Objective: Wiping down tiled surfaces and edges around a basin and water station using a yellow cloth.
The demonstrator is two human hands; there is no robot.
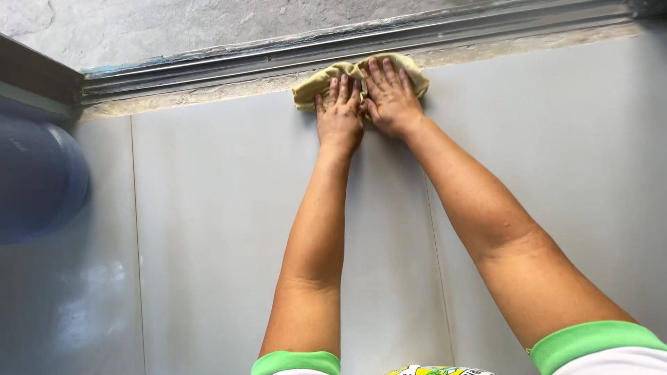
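2 bare hands pressed flat on a cloth (358,82), side by side at the far edge of the floor (229,222). Left hand (340,114) palm down, fingers (334,91) straight and slightly apart, fingertips on the cloth, heel of the hand on bare tile. Right hand (390,97) palm down too, fingers spread wider, lying across the cloth's middle and right part, thumb side touching the left hand. Nothing pinched or gripped: both hands open and flattened on the fabric.

Cloth yellow-tan, bunched and wrinkled, lying on the gritty strip where the pale grey tiles end, just beside a metal track (278,59) running across the top of the view. Left end of the cloth sticking out past the left hand; right end showing past the right hand's fingers.

Both arms stretched straight forward, short sleeves (590,340) white with green cuffs at the bottom edge.

Beyond the track, rough grey concrete (174,24). At far left, a rounded blue container (38,180), blurred, well apart from the hands. Tiles glossy, with thin grout lines running toward the track, 1 of them passing under the right forearm. Pale glare on the tile at lower left.
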